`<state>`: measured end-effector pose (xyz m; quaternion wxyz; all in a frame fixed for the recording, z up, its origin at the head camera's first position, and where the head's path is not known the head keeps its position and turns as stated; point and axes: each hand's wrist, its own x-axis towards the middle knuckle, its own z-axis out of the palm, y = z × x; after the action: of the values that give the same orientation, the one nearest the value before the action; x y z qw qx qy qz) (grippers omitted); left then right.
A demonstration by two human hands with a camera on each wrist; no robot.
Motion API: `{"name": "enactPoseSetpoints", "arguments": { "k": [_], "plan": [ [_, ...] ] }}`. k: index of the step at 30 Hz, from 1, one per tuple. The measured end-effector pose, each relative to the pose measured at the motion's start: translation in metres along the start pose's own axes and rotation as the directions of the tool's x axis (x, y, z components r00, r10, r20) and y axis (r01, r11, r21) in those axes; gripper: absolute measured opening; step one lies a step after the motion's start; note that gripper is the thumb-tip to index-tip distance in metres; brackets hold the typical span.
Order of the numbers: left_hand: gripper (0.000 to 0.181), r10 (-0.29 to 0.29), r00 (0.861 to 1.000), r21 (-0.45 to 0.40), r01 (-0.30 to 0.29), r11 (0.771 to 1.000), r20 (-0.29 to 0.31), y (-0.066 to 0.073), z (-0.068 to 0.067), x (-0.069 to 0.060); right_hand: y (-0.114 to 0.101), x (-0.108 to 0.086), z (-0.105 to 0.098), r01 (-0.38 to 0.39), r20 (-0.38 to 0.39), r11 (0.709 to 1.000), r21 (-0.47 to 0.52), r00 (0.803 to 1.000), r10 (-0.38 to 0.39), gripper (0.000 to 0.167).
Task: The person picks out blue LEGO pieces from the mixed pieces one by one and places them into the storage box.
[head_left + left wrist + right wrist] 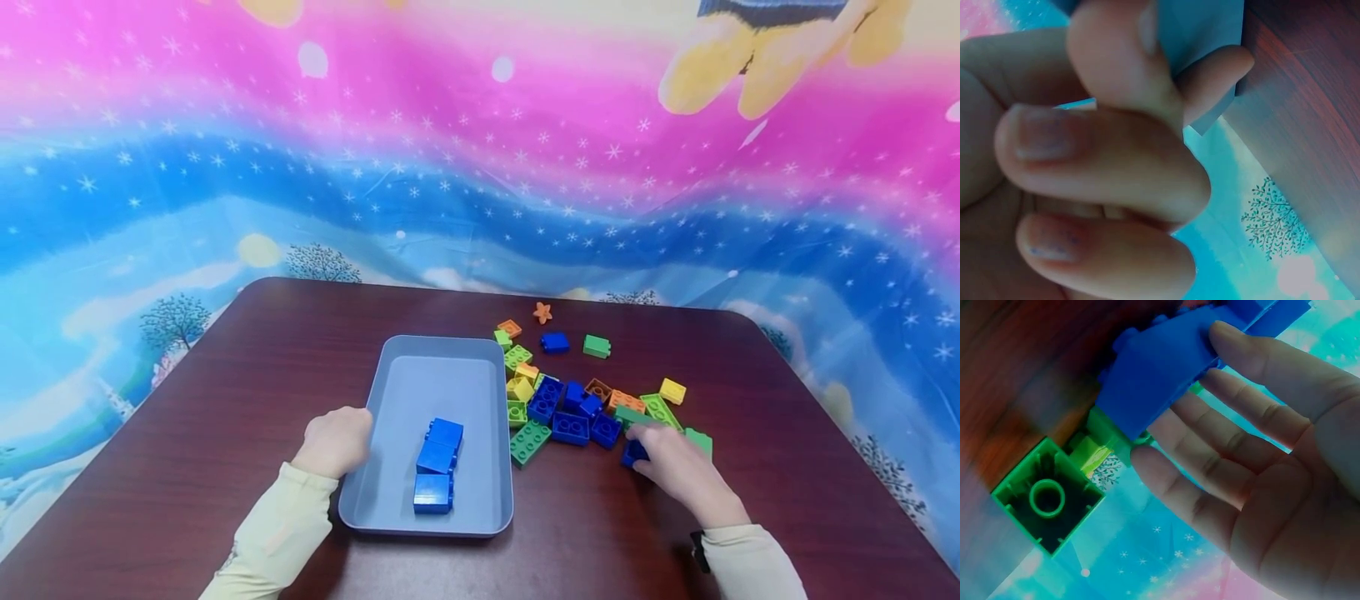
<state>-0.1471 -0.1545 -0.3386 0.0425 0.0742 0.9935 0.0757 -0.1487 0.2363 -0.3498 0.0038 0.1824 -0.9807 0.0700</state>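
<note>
Right of the tray [408,387], the right hand [681,468] pinches a blue block [1157,372]; the left hand [336,442] grips the tray's left rim. Picking seems the step; next should need a steady lift.

Best lane rn is the near side of the worktop [581,533], bare wood btwn the tray [504,479] and the right hand [678,471]. Left side of the worktop's wide open too, tho the left hand [335,442] & sleeve block the tray's left wall. Inside the tray, the far half is free; three blue bricks [438,457] sit nearer, w/ a free strip to their right. Prob spot: the brick pile [570,428] crowds up just beside the tray's right wall, so no easy gap there. Pile also blocks the right hand's far side, & a green brick [699,442] is just right of it.
</note>
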Motion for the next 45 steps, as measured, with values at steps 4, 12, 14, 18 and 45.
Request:
{"name": "enactPoseSetpoints", "arguments": {
  "k": [4,12,14,18,45],
  "plan": [
    [0.015,0.001,1.000,0.000,-0.001,1.000,-0.004,0.000,0.000,0.000,-0.004,0.001,-0.001,-0.005,-0.047,1.000,-0.023,0.999,0.004,0.028],
    [0.017,-0.003,1.000,-0.008,0.003,1.000,0.000,-0.001,0.002,0.000,-0.015,0.005,-0.003,0.036,-0.151,0.997,-0.064,0.988,-0.045,0.029],
    [0.017,-0.004,1.000,-0.009,0.004,1.000,0.000,-0.001,0.002,0.000,-0.017,0.006,-0.004,0.035,-0.152,0.997,-0.063,0.987,-0.044,0.030],
    [0.016,-0.002,1.000,-0.007,0.002,1.000,-0.004,-0.001,0.001,0.000,-0.019,0.007,-0.006,0.029,-0.161,0.998,-0.048,0.986,-0.036,0.030],
    [0.015,0.003,1.000,-0.002,-0.003,1.000,-0.006,-0.001,0.001,0.000,-0.065,0.035,-0.018,0.111,-0.318,0.993,0.036,0.943,-0.094,0.035]
  ]
}}
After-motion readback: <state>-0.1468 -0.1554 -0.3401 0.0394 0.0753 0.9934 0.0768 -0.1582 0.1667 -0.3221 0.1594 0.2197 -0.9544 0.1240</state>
